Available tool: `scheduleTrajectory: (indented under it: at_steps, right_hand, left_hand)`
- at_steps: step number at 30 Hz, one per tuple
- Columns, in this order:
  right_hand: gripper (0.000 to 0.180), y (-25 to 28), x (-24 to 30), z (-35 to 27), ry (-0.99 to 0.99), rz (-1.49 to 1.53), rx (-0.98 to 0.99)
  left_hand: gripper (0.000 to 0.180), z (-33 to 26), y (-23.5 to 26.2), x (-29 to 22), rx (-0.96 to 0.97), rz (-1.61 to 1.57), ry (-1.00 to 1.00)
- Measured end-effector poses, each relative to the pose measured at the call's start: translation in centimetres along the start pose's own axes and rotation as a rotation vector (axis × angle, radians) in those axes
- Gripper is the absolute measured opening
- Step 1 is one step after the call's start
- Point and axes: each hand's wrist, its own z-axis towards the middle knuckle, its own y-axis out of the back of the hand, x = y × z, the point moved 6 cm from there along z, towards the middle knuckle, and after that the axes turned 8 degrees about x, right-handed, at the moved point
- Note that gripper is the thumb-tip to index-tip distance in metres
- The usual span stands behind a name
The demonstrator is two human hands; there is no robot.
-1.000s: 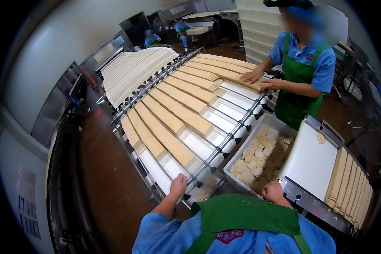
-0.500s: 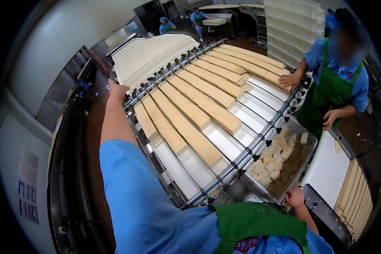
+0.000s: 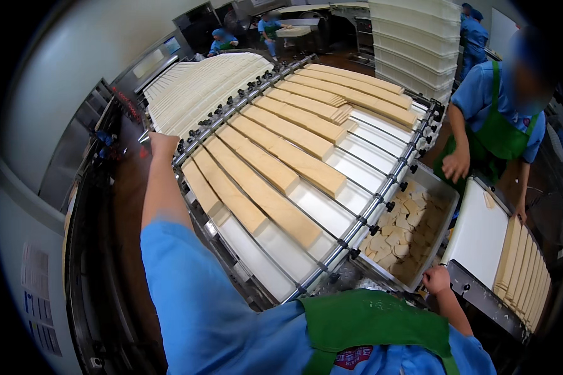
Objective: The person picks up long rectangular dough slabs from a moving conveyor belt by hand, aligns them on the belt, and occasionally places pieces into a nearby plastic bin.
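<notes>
Head: left hand (image 3: 161,142) at conveyor (image 3: 331,206) edge; right hand (image 3: 436,279) at scrap tray (image 3: 441,197).

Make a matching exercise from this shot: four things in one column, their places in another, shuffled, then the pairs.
Things:
1. left hand
2. right hand
3. metal bin of cut pieces
4. long tan strips

Places:
A. at the bin's near corner
B. on the white conveyor lanes
C. stretched out to the conveyor's far left rail
D. below the conveyor's right end

Pairs: 1-C, 2-A, 3-D, 4-B
</notes>
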Motion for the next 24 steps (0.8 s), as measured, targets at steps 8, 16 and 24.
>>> scheduleTrajectory:
  at_steps: [8, 16, 24]
  right_hand:
    - [0.014, -0.3, -1.1, -1.5, -0.075, -0.023, -0.013]
    - [0.029, 3.5, -3.4, -6.5, -0.147, 0.291, -0.433]
    - [0.034, -3.2, -22.9, -24.7, -0.918, 0.960, -1.179]
  left_hand:
    - [0.023, -36.0, -21.0, -13.4, 0.892, -0.148, -0.898]
    - [0.011, -67.9, -29.5, -20.1, 1.357, -0.224, -1.580]
    - [0.012, -74.1, -32.9, -27.7, 1.388, -0.115, -1.570]
